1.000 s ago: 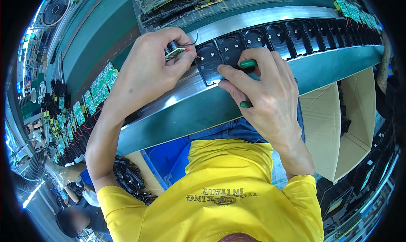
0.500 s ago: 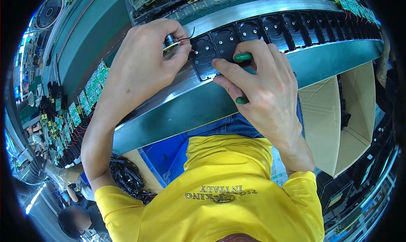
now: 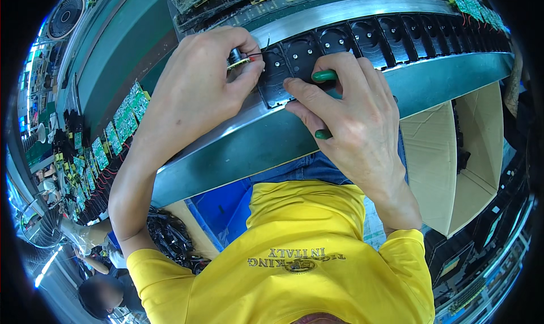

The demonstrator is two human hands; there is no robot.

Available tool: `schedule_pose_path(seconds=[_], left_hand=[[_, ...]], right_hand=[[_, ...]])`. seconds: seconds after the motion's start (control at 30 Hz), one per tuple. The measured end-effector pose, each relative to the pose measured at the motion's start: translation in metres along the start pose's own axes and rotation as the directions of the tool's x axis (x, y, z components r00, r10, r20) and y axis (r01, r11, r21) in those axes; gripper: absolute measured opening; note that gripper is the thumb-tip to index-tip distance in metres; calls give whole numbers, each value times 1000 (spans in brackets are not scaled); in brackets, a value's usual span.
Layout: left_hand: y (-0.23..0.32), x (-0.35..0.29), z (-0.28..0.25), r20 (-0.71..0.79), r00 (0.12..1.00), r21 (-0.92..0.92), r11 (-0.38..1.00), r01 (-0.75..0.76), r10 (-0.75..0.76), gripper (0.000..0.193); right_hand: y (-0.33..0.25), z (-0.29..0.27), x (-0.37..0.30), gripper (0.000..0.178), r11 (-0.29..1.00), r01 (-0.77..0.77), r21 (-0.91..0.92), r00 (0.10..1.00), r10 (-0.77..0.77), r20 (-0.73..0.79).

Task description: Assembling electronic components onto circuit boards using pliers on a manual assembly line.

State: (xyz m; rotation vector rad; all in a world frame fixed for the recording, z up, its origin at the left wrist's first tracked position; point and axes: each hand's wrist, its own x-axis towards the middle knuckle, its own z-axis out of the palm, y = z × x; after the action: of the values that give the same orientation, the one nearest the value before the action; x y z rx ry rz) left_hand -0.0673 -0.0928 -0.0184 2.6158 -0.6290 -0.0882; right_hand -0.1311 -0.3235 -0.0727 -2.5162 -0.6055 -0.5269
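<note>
My left hand [image 3: 209,77] pinches a small circuit board [image 3: 242,62] between thumb and fingers. A dark cylindrical component stands on the board, and thin black and red wires stick out toward the right. It hovers over the left end of a row of black plastic housings [image 3: 274,89] with round recesses and metal posts. Curled around a tool with two green grips [image 3: 325,76] is my right hand [image 3: 357,111]; the tool's working end is hidden. Its thumb and index fingertips rest at the first housing's right side.
The housings lie along a metal strip on a green bench [image 3: 238,165]. Circuit boards with red wires [image 3: 116,131] line the left side. An open cardboard box [image 3: 430,160] stands at right, a blue bin [image 3: 221,208] below the bench. Another person [image 3: 107,290] sits at lower left.
My left hand has shifted slightly right with the circuit board, bringing its wires farther over the first housing. My right hand has stayed nearly still.
</note>
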Motion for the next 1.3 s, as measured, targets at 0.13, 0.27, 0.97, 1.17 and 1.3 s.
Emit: schedule_pose_path(seconds=[0.13, 0.27, 0.97, 1.17, 1.3], left_hand=[[-13, 2, 0, -42, 995, 4, 996, -94, 94, 7], [-28, 2, -7, 67, 975, -255, 948, -190, 213, 11], [-51, -3, 2, -53, 941, -98, 937, -337, 333, 20], [-30, -7, 1, -30, 970, -103, 965, -243, 241, 11], [-19, -20, 3, -130, 975, -134, 971, -196, 178, 10]], right_hand=[[-5, -8, 9, 44, 1000, 0, 24, 1000, 0, 2], [-19, -31, 35, 28, 473, -139, 870, 971, 236, 27], [-26, 70, 101, 26, -134, 14, 991, 886, 461, 50], [-18, 43, 99, 26, -261, -6, 965, 867, 480, 135], [-31, -18, 77, 31, 570, -33, 821, 956, 257, -141]])
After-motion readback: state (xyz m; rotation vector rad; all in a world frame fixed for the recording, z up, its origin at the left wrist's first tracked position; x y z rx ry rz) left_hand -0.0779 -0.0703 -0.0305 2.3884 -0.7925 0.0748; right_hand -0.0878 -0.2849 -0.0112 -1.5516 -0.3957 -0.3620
